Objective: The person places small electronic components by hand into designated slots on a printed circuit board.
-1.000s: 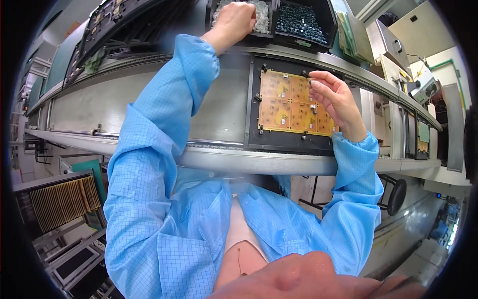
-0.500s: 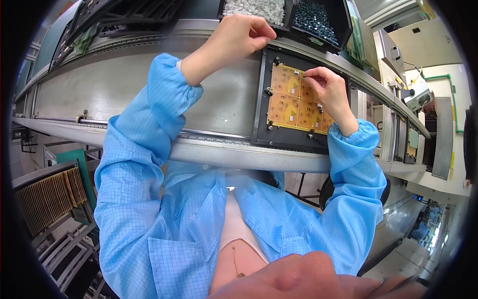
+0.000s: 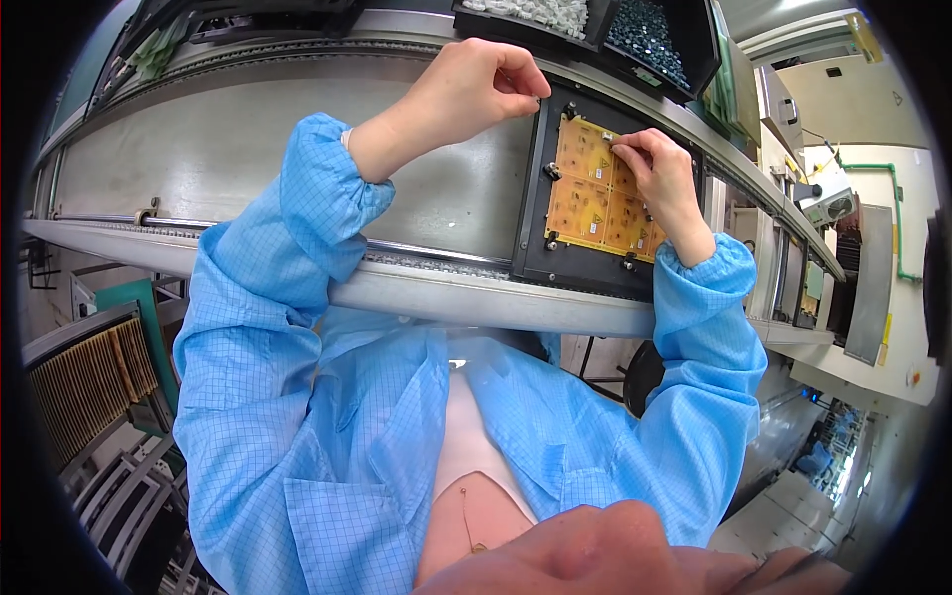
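Note:
My left hand (image 3: 486,84) hovers left of the parts bins, thumb and forefinger pinched together. A tiny dark speck shows at its fingertips, too small to name. My right hand (image 3: 659,174) is over the upper part of a yellow-orange circuit board panel (image 3: 577,188), its fingertips pinched close to the board surface. Whatever those fingers hold, if anything, is hidden. Small white parts and printed marks show on the panel. It lies in a black carrier frame (image 3: 533,223) with black clamps (image 3: 552,172) round its edge.
Beyond the hands stand black bins, one with white parts (image 3: 535,10), another with small dark blue parts (image 3: 645,40). The carrier sits on a metal conveyor (image 3: 436,208) with a front rail (image 3: 476,302). A slotted rack (image 3: 94,382) stands at lower left.
My left hand has drawn back slightly from the bins, toward the carrier. The right hand stays pinched at the panel. The whole view has shifted a little.

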